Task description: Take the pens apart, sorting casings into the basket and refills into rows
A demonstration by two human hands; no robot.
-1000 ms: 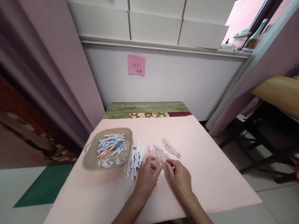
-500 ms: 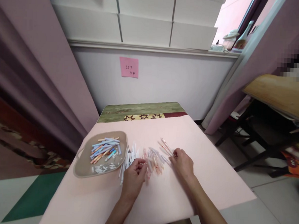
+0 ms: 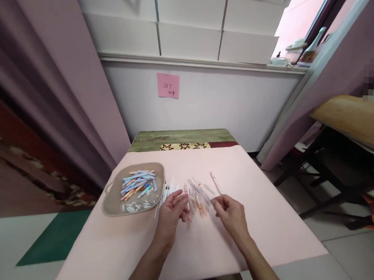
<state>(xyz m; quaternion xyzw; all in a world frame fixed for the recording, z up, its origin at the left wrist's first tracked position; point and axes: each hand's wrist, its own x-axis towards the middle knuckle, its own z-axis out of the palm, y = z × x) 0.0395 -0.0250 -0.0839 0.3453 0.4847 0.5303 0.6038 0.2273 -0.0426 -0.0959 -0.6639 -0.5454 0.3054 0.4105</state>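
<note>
Slender clear pen barrels point(image 3: 199, 200) with pink and orange prints lie in a loose pile between my hands, partly blurred. My left hand point(image 3: 169, 213) is at the pile's left side, its fingers loosely bent and apart, the tips close to a pinkish barrel. On the other side, my right hand point(image 3: 232, 214) has thumb and forefinger pinched at the end of a see-through barrel that slants into the pile. A single printed pen barrel point(image 3: 215, 182) points away just beyond its knuckles. White pen refills point(image 3: 172, 184) lie left of the pile, partly hidden by my left hand.
A beige tray point(image 3: 109, 204) at left holds blue and orange pen caps point(image 3: 138, 183) and small white pieces point(image 3: 136, 206). The pink-covered table point(image 3: 263, 238) meets a wall with a pink note point(image 3: 168, 86). A wooden table point(image 3: 355, 118) stands at right.
My right hand has shifted its grip, and fewer barrels stick out beyond it. My left hand's fingers have loosened. The whole view has shifted slightly.
</note>
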